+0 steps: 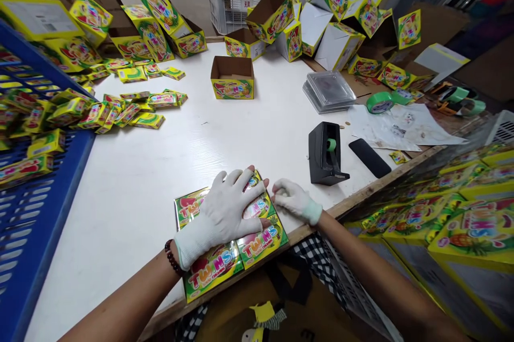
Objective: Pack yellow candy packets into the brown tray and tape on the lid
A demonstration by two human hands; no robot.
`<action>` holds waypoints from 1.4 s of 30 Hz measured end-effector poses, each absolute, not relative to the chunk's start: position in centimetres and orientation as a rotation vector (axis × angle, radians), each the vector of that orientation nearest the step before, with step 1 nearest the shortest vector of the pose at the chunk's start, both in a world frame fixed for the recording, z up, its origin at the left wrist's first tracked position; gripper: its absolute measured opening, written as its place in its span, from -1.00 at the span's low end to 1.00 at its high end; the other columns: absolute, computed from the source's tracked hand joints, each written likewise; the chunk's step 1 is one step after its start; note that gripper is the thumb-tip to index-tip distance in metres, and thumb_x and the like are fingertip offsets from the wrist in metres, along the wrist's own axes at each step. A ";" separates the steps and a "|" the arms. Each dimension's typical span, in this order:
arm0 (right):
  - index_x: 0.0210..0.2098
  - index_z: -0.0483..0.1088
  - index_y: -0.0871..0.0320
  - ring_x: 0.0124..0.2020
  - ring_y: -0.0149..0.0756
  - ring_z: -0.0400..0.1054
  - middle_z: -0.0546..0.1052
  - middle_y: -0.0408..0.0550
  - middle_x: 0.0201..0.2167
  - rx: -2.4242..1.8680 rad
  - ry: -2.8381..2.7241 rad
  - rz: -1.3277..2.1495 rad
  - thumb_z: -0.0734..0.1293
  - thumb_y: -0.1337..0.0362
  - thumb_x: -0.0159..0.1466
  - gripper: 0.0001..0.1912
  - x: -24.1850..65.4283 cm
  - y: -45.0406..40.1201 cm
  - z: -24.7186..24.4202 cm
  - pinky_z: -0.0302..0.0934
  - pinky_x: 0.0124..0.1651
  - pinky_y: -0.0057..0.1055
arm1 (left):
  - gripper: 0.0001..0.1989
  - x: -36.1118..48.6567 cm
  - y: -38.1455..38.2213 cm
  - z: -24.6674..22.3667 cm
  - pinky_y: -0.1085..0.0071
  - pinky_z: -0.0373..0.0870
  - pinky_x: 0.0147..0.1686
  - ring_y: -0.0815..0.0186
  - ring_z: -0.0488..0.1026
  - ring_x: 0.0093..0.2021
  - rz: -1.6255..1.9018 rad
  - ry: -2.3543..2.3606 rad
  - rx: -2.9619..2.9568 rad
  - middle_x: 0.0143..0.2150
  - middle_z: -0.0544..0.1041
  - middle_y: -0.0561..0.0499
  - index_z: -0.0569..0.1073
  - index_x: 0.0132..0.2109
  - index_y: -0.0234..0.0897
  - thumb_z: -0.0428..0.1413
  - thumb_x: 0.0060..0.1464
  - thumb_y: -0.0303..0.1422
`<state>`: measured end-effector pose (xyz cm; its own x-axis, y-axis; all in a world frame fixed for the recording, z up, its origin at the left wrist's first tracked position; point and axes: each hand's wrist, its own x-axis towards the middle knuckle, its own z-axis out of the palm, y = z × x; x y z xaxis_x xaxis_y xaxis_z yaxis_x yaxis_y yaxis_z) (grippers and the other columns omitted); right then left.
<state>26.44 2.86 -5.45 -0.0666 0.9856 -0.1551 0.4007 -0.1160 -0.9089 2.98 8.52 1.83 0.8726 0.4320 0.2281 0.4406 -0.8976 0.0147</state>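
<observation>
A flat block of yellow-green "TWINS" candy packs lies wrapped in clear film at the near edge of the white table. My left hand, in a white glove with a dark bead bracelet at the wrist, presses flat on top of the block with fingers spread. My right hand, also gloved, touches the block's right side with curled fingers. A black tape dispenser with green tape stands just right of my hands.
A blue crate with loose packs fills the left. More packs lie scattered on the table's far left. An open carton, stacked cartons, clear trays, green tape rolls and a black phone sit beyond. Finished bundles are stacked at right.
</observation>
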 end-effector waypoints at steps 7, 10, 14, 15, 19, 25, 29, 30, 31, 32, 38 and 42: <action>0.36 0.06 0.31 0.43 0.04 -0.16 0.09 0.22 0.37 -1.185 -2.370 0.096 -0.01 -0.13 0.40 -0.24 24.3 -3.4 -2.4 -0.21 0.40 0.16 | -0.18 1.9 8.5 1.4 -0.15 0.07 0.16 -0.14 0.16 0.21 -0.421 -0.709 -3.024 0.31 0.17 -0.30 0.27 0.27 -0.31 -0.02 0.08 0.21; 0.33 0.11 0.34 0.43 0.13 -0.20 0.17 0.22 0.34 -1.163 -2.492 -0.019 0.09 -0.22 0.33 -0.15 22.8 -4.2 -2.3 -0.33 0.39 0.24 | -0.17 -0.9 7.6 0.8 -0.32 -0.10 0.21 -0.22 0.05 0.30 -0.417 -0.847 -2.982 0.34 0.12 -0.35 0.22 0.33 -0.29 0.03 0.09 0.17; 0.28 0.19 0.29 0.41 0.14 -0.14 0.22 0.18 0.31 -1.101 -2.559 -0.108 0.22 -0.07 0.32 -0.30 21.8 -4.3 -2.9 -0.27 0.36 0.22 | -0.25 -5.9 3.8 -2.1 -0.34 -0.09 0.24 -0.25 -0.13 0.40 -0.681 -1.213 -2.968 0.42 -0.06 -0.35 0.22 0.34 -0.28 0.08 0.14 0.05; 0.27 0.20 0.26 0.40 0.14 -0.12 0.21 0.18 0.32 -1.082 -2.572 -0.122 0.23 -0.01 0.33 -0.35 22.0 -4.1 -3.0 -0.24 0.34 0.23 | -0.30 -6.9 2.5 -3.2 -0.27 -0.02 0.27 -0.20 -0.13 0.42 -0.861 -1.354 -2.983 0.44 -0.10 -0.32 0.21 0.33 -0.28 0.10 0.17 -0.03; 0.32 0.16 0.06 0.38 0.16 -0.08 0.12 0.17 0.36 -1.027 -2.665 -0.157 0.24 0.13 0.31 -0.40 23.3 -2.5 -2.6 -0.20 0.28 0.28 | -0.38 -7.4 -1.0 -6.7 0.12 0.31 0.25 0.08 0.19 0.33 -2.006 -1.937 -2.839 0.37 0.14 -0.23 0.12 0.36 -0.23 0.12 0.22 -0.27; 0.33 0.13 -0.18 0.36 0.15 -0.04 0.23 0.11 0.29 -1.209 -2.633 -0.482 0.24 0.35 0.27 -0.33 23.3 -0.2 -2.4 -0.20 0.27 0.27 | -0.37 -2.1 2.3 -7.8 0.17 0.30 0.27 0.15 0.27 0.29 -2.635 -1.917 -2.616 0.34 0.21 -0.20 0.15 0.33 -0.28 0.17 0.19 -0.30; 0.31 0.13 -0.29 0.36 0.10 -0.02 0.22 0.05 0.30 -1.232 -2.532 -0.591 0.27 0.35 0.29 -0.34 22.3 -0.2 -3.9 -0.13 0.27 0.18 | -0.49 -1.2 3.8 -6.7 0.13 0.41 0.13 0.12 0.30 0.25 -2.221 -1.684 -2.603 0.30 0.22 -0.25 0.22 0.26 -0.27 0.14 0.21 -0.36; 0.30 0.16 -0.28 0.36 0.10 -0.02 0.22 0.05 0.30 -1.235 -2.520 -0.600 0.27 0.34 0.30 -0.36 22.2 -0.3 -4.2 -0.13 0.27 0.18 | -0.56 -1.4 3.7 -6.4 0.12 0.43 0.09 0.11 0.32 0.21 -2.021 -1.483 -2.635 0.24 0.27 -0.25 0.30 0.19 -0.26 0.14 0.19 -0.40; 0.29 0.18 -0.25 0.36 0.10 -0.02 0.23 0.05 0.30 -1.241 -2.512 -0.603 0.28 0.34 0.30 -0.38 22.0 -0.4 -4.4 -0.14 0.27 0.18 | -0.64 -1.7 3.5 -6.0 0.12 0.44 0.02 0.12 0.36 0.13 -1.808 -1.254 -2.677 0.17 0.33 -0.22 0.35 0.11 -0.26 0.14 0.17 -0.45; 0.28 0.20 -0.23 0.36 0.11 -0.02 0.22 0.05 0.30 -1.253 -2.502 -0.600 0.28 0.34 0.29 -0.40 21.8 -0.5 -4.4 -0.14 0.28 0.18 | -0.71 -2.0 3.3 -5.7 0.14 0.44 -0.07 0.14 0.39 0.03 -1.617 -1.037 -2.712 0.07 0.39 -0.19 0.39 0.02 -0.27 0.15 0.14 -0.49; 0.23 0.26 0.07 0.30 0.04 0.10 0.30 0.13 0.23 -1.143 -2.478 -0.317 0.23 0.30 0.30 -0.51 22.6 -1.2 -1.6 0.01 0.27 0.10 | -0.69 -2.4 2.9 -5.5 0.24 0.39 -0.29 0.22 0.36 -0.24 -1.396 -0.588 -2.758 -0.20 0.51 -0.12 0.32 -0.13 -0.30 0.21 0.01 -0.60; 0.10 0.34 0.20 0.09 -0.20 0.31 0.43 0.14 0.02 -1.410 -1.737 -0.381 0.22 0.27 0.33 -0.63 28.6 -2.2 0.6 0.23 0.14 -0.23 | -0.65 -2.0 3.3 -5.9 0.24 0.41 -0.24 0.22 0.37 -0.19 -1.516 -0.538 -2.742 -0.20 0.51 -0.15 0.33 -0.07 -0.31 0.15 0.03 -0.69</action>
